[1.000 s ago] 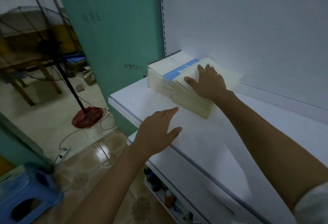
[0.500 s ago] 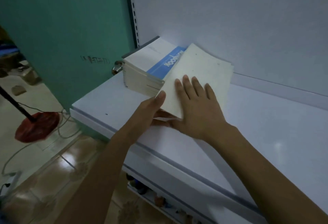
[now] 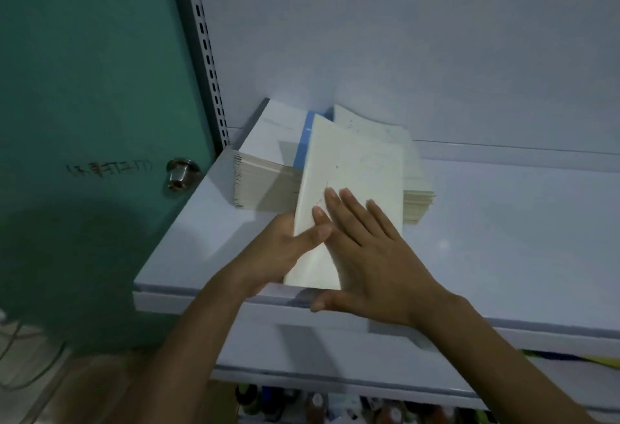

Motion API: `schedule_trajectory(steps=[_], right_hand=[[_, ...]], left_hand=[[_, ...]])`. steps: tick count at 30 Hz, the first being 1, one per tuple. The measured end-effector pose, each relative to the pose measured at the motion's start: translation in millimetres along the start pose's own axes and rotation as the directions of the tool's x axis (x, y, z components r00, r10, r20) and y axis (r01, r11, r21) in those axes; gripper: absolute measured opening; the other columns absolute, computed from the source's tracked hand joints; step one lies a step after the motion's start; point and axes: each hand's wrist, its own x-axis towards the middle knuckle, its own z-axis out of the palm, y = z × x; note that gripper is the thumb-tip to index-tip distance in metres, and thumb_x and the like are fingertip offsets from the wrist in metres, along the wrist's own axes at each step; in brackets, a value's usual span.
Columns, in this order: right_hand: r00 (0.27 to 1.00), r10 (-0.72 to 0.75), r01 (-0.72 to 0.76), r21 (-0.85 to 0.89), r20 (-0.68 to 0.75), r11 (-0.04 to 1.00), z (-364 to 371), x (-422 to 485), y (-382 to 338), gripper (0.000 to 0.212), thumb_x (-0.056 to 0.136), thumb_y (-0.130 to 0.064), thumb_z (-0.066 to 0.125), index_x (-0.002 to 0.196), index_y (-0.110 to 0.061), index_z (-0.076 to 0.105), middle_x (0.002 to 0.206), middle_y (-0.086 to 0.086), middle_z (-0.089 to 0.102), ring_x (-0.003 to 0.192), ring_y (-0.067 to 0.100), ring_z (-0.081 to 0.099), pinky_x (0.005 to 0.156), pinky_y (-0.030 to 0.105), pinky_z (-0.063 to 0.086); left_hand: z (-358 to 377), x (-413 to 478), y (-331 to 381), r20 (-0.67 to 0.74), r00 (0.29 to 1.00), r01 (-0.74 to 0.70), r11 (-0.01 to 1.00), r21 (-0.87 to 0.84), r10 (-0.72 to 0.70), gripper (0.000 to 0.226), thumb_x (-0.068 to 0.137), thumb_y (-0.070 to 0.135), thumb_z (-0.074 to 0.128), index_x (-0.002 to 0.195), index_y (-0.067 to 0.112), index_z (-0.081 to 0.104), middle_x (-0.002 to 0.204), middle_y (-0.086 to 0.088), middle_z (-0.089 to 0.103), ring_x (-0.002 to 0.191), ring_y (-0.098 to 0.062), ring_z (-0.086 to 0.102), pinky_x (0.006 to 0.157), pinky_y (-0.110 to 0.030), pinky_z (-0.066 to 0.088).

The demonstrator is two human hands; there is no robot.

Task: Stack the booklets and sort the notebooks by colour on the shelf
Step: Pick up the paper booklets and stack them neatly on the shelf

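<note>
A cream booklet bundle (image 3: 349,168) is lifted off the white shelf (image 3: 503,239), tilted toward me. My left hand (image 3: 285,252) grips its lower left edge, thumb on top. My right hand (image 3: 365,256) lies flat on its cover with fingers straight, thumb under the near edge. Behind it sits a cream stack (image 3: 416,175) against the back panel. To the left lies a thick pile of white-and-blue notebooks (image 3: 268,168) in the shelf corner.
A green door (image 3: 100,121) with a metal knob (image 3: 179,173) stands just left of the shelf. The white back panel (image 3: 402,37) rises behind the stacks. Bottles and small items (image 3: 318,403) fill a lower shelf.
My left hand came up from the shelf edge and took hold of the cream bundle. Both hands have drawn it off the stack toward me. The camera has shifted right and closer.
</note>
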Motion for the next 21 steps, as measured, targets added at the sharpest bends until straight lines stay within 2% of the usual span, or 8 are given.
schedule_trajectory(steps=[4,7,9,11,14,17,19,21], right_hand=[[0.959,0.177,-0.099,0.325,-0.221,0.941,-14,24,-11,0.08,0.087,-0.074,0.017,0.144,-0.022,0.039,0.153,-0.003,0.032,0.142,0.003,0.018,0.115,0.025,0.012],[0.758,0.515,-0.285,0.507,-0.4,0.814,-28,38,16,0.074,0.093,-0.066,0.016,0.136,-0.018,0.052,0.14,0.0,0.052,0.13,0.014,0.045,0.109,0.033,0.034],[0.745,0.599,-0.438,0.461,-0.294,0.772,-27,37,39,0.067,0.095,-0.059,0.018,0.14,-0.019,0.046,0.145,0.001,0.045,0.136,0.018,0.04,0.111,0.037,0.03],[0.823,0.541,-0.492,0.258,-0.172,0.831,-19,26,49,0.064,0.094,-0.055,0.028,0.143,-0.016,0.042,0.149,0.003,0.039,0.141,0.021,0.032,0.115,0.038,0.023],[0.852,0.452,-0.433,0.129,-0.265,0.892,-3,6,50,0.056,0.09,-0.038,0.061,0.137,-0.01,0.049,0.143,0.008,0.046,0.137,0.026,0.038,0.113,0.043,0.029],[0.751,0.494,-0.453,0.202,-0.439,0.868,1,-1,43,0.035,0.093,-0.023,0.058,0.126,-0.012,0.061,0.128,0.008,0.061,0.121,0.026,0.055,0.099,0.042,0.042],[0.654,0.593,-0.492,0.331,-0.47,0.805,-3,-3,36,0.031,0.098,-0.029,0.048,0.119,-0.015,0.065,0.105,0.001,0.071,0.094,0.008,0.065,0.078,0.024,0.05],[0.495,0.73,-0.459,0.572,-0.471,0.68,-14,-2,33,0.031,0.1,-0.035,0.041,0.098,-0.016,0.065,0.072,-0.017,0.061,0.064,-0.006,0.055,0.054,0.008,0.039]], left_hand=[[-25,-6,-13,-0.114,0.993,-0.038,0.985,-0.17,0.018,0.018,0.09,0.031,0.055,0.105,0.027,0.064,0.096,0.008,0.074,0.089,-0.009,0.069,0.071,-0.023,0.055],[-31,-2,-18,-0.242,0.97,-0.096,0.943,-0.317,0.018,0.016,0.09,0.028,0.057,0.104,0.027,0.063,0.092,0.011,0.074,0.084,-0.006,0.069,0.062,-0.02,0.054],[-32,-1,-23,-0.307,0.951,-0.134,0.919,-0.372,0.014,0.019,0.089,0.03,0.058,0.107,0.027,0.062,0.096,0.009,0.073,0.086,-0.009,0.069,0.063,-0.022,0.055],[-34,0,-24,-0.319,0.948,-0.156,0.891,-0.426,0.014,0.024,0.086,0.032,0.059,0.11,0.027,0.062,0.101,0.008,0.073,0.09,-0.01,0.069,0.065,-0.024,0.055],[-36,2,-25,-0.29,0.956,-0.173,0.872,-0.458,0.037,0.024,0.088,0.03,0.057,0.111,0.027,0.061,0.103,0.009,0.072,0.092,-0.009,0.068,0.065,-0.022,0.055],[-35,3,-28,-0.272,0.962,-0.158,0.88,-0.447,0.035,0.019,0.09,0.027,0.057,0.108,0.028,0.062,0.1,0.01,0.073,0.089,-0.008,0.069,0.063,-0.021,0.055],[-34,3,-29,-0.256,0.966,-0.156,0.876,-0.457,0.038,0.024,0.085,0.03,0.06,0.109,0.027,0.062,0.099,0.009,0.073,0.088,-0.008,0.069,0.062,-0.021,0.055],[-34,3,-30,-0.259,0.965,-0.161,0.881,-0.444,0.045,0.024,0.085,0.03,0.06,0.108,0.027,0.063,0.098,0.01,0.073,0.087,-0.008,0.069,0.062,-0.021,0.054]])
